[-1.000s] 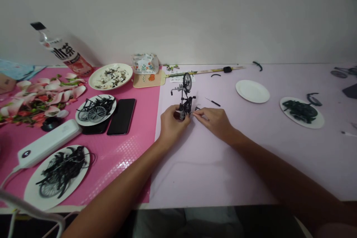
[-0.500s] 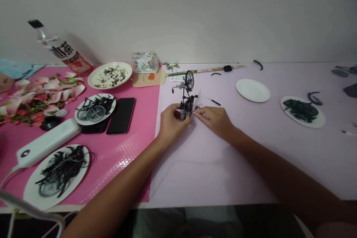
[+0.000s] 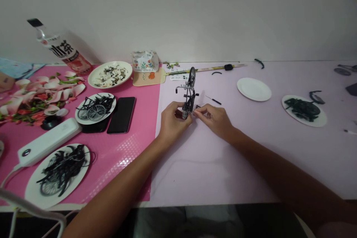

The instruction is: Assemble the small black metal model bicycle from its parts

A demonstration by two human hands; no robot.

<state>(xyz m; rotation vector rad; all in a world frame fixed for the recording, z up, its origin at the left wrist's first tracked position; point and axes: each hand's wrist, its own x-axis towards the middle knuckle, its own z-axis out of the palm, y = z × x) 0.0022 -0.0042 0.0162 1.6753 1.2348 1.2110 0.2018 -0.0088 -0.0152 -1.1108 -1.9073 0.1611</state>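
A small black model bicycle (image 3: 189,95) is held over the pale lilac tabletop, its front wheel and handlebar pointing away from me. My left hand (image 3: 174,121) is closed around its rear end, hiding part of the back wheel. Just to the right, the fingertips of my right hand (image 3: 213,117) are pinched together close to the rear wheel. What they pinch is too small to make out. A thin screwdriver (image 3: 213,100) with a black handle lies beyond my right hand. Some small dark part shows beside my right fingertips.
Plates of black bicycle parts stand at left, one nearer (image 3: 30,189) and one farther (image 3: 107,113), beside a phone (image 3: 121,115) and a white power bank (image 3: 50,143). A bottle (image 3: 64,52) leans behind. To the right are a white plate (image 3: 254,89) and a plate of dark pieces (image 3: 320,121).
The model bicycle has turned slightly, its front wheel now narrower and a little farther right. Both hands stay in nearly the same place and keep their grips.
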